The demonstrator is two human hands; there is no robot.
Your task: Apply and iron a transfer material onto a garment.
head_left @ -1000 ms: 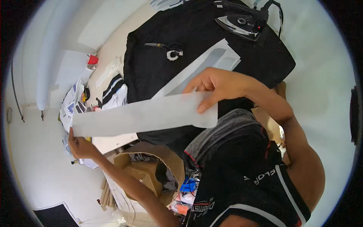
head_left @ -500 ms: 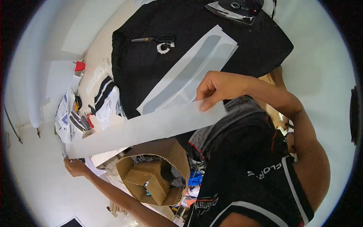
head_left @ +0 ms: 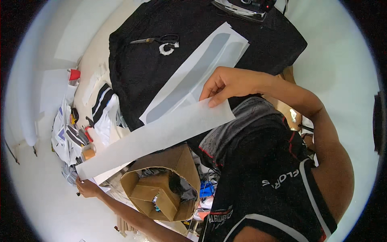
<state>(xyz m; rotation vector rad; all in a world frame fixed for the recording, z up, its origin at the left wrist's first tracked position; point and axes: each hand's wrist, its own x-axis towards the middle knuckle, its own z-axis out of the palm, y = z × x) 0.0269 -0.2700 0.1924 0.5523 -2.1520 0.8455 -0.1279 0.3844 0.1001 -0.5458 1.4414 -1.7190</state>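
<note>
A long whitish strip (head_left: 161,135), paper-like and slightly see-through, stretches between my two hands. My left hand (head_left: 87,188) pinches its lower left end, out past the table's edge. At the other end my right hand (head_left: 227,85) grips the strip's upper edge between thumb and fingers. Beyond the strip, on a black cloth (head_left: 139,80), lie white sheets (head_left: 165,99) with long grey shapes on them, partly covered by the strip and my right hand. Dark-handled scissors (head_left: 155,39) and a small white ring-shaped piece (head_left: 167,49) lie farther back.
An iron (head_left: 246,8) with a red light stands at the far edge. Below the strip is an open cardboard box (head_left: 161,189) with dark scraps inside. Striped fabric (head_left: 105,113), a red-handled tool (head_left: 88,133) and a red cup (head_left: 74,74) sit at the left.
The strip now slopes more steeply, its left end lower. My left hand has moved down and slightly right, my right hand slightly up and left. The whole view has shifted a little.
</note>
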